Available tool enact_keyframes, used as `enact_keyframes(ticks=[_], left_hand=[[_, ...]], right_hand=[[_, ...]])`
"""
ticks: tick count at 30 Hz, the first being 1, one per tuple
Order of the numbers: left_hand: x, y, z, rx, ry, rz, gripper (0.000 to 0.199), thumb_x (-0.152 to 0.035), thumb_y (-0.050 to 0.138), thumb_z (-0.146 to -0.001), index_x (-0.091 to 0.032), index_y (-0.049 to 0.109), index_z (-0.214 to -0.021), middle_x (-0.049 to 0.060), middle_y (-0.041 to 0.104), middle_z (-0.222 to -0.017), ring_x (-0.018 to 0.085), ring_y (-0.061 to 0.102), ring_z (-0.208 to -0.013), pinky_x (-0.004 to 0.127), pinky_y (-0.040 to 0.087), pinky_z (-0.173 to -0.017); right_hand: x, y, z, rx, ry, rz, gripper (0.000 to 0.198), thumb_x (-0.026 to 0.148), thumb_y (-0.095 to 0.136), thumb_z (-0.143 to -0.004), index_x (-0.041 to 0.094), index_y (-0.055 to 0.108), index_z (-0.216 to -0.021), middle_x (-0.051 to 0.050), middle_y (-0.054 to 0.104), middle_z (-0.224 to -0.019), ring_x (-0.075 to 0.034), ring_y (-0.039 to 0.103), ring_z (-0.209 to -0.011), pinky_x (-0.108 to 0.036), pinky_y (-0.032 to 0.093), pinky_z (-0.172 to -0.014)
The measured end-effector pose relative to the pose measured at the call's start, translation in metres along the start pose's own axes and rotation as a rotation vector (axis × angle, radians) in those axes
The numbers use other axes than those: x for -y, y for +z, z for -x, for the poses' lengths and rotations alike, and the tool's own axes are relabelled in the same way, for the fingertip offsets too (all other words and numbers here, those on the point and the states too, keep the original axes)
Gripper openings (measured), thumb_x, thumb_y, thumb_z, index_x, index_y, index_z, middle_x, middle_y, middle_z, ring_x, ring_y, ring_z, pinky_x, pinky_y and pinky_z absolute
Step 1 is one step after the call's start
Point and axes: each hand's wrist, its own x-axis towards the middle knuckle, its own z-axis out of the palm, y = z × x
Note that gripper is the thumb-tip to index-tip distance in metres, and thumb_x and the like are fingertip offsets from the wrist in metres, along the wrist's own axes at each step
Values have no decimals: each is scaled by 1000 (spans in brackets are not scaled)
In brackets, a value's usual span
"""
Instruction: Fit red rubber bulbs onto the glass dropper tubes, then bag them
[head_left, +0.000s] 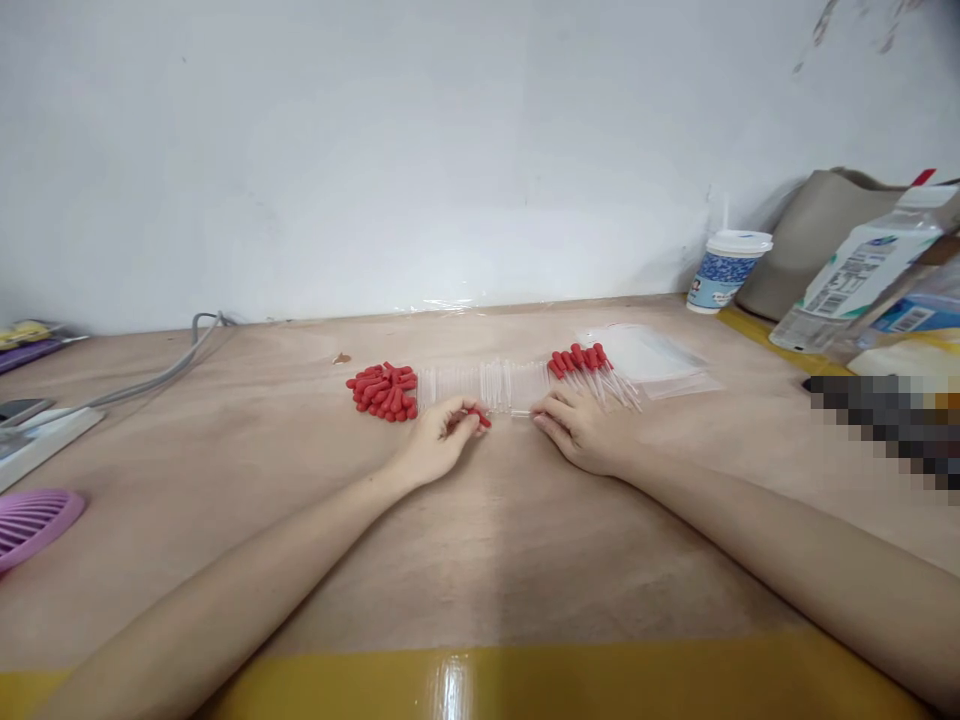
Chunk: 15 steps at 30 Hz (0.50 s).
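Observation:
My left hand (pixel 439 438) pinches a red rubber dropper bulb (pixel 481 418) between thumb and fingertips. Facing it, my right hand (pixel 581 430) has its fingers closed on the end of a thin clear tube (pixel 520 413), which points toward the bulb with a small gap between them. Behind both hands lies a row of clear tubes (pixel 484 382), side by side. A heap of red bulbs (pixel 384 392) sits at the row's left end. To its right are several droppers (pixel 592 368), clear tubes with red bulbs on them, partly hidden by my right hand.
Clear plastic bags (pixel 649 355) lie behind the droppers. At the right stand a lidded paper cup (pixel 724 270), a plastic bottle (pixel 847 270) and a grey bin (pixel 795 235). A grey cable (pixel 161 372) and a pink slatted object (pixel 37 522) are on the left.

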Motion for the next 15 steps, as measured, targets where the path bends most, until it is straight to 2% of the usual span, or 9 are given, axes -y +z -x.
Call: enact_keyframes(ticks=[3,6,15], left_hand=[[6,5,2,-10,-53,26,17,-29,59,-76,-15,54,-84,6,63,-87,15,60,-78,27,47,-72],[8,7,0,-13,-50,33,19,-31,61,-74,-15,52,-78,4,62,-81,14,60,-74,27,47,-69],[6,9,-1,-75,-71,198,23,-29,62,-74,-15,50,-87,3,61,-80,13,60,-71,28,48,-69]], right_hand=[[3,4,-1,-19,-7,-15,23,27,38,-89,18,59,-94,-6,54,-83,-16,50,-77,-29,40,-70],[7,5,-1,-27,-13,-58,23,26,39,-89,18,59,-96,-6,53,-83,-15,50,-76,-28,41,-69],[16,5,-3,-84,-37,-115,21,20,39,-88,16,56,-97,-6,54,-84,-15,52,-75,-29,43,-69]])
